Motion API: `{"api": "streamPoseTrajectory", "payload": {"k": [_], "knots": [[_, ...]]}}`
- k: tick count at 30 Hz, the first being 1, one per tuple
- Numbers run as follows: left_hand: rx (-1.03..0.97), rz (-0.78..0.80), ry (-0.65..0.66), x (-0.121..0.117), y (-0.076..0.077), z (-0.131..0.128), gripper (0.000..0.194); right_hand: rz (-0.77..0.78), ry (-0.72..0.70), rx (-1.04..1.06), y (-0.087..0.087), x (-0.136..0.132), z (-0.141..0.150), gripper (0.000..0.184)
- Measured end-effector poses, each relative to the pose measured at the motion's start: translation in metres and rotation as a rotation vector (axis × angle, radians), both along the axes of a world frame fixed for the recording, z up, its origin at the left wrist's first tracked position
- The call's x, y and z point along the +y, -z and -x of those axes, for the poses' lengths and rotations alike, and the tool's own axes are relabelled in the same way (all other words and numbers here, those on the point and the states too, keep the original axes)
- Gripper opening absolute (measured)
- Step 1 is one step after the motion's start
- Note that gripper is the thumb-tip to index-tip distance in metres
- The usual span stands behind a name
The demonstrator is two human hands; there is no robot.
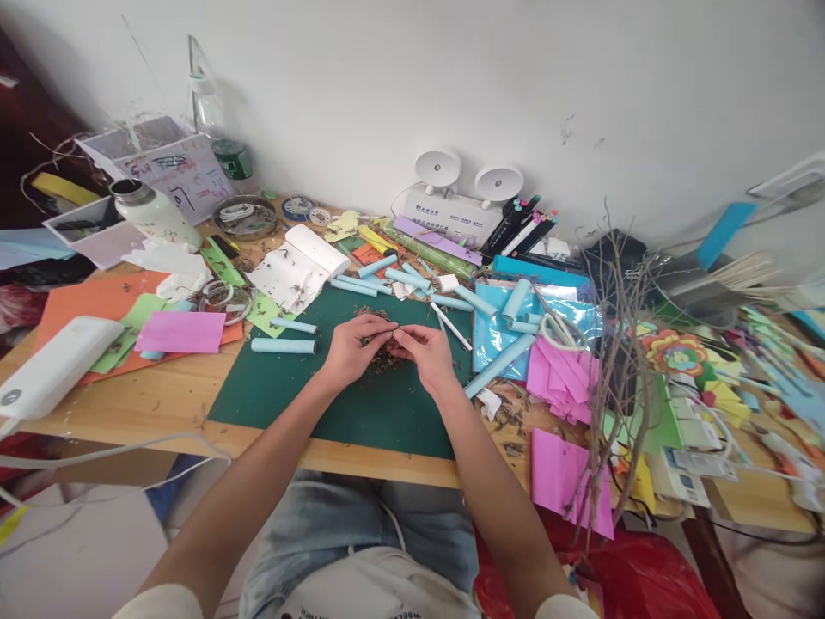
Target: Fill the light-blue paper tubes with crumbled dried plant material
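Note:
My left hand (352, 347) and my right hand (424, 353) meet fingertip to fingertip over a green cutting mat (380, 421). Both are closed in a pinch; whatever sits between the fingers is too small to name. Just under them lies a loose pile of brown dried plant bits (385, 359), partly covered by the hands. Left of my left hand, a rolled blue paper tube (284, 346) rests on the mat, with a thinner one behind it. A white stick (451, 327) lies beyond my right hand, near several more blue paper tubes (499, 365).
Scissors (564, 331) and pink paper (563, 378) lie to the right, beside upright dry twigs (619, 387). A white paper roll (315, 249) is behind the mat. A white bottle (155, 215) and a power bank-like white block (61, 365) stand left. An emergency light (448, 215) is against the wall.

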State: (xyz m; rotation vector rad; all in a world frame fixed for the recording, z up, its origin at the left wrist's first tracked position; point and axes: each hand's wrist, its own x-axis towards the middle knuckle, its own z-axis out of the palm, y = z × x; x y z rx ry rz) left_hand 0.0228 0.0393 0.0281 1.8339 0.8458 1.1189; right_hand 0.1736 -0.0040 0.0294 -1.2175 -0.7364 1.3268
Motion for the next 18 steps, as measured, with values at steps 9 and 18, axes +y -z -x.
{"api": "streamPoseTrajectory", "payload": {"k": [9,18], "knots": [[-0.021,0.037,0.039,0.0033,0.0036,0.0013,0.023,-0.079,0.028,-0.029,0.0022,0.0004,0.003,0.019],[0.043,0.009,-0.076,-0.0009,0.0074,-0.0021,0.017,-0.163,0.035,-0.271,0.0102,0.0003,0.0025,0.017]]}}
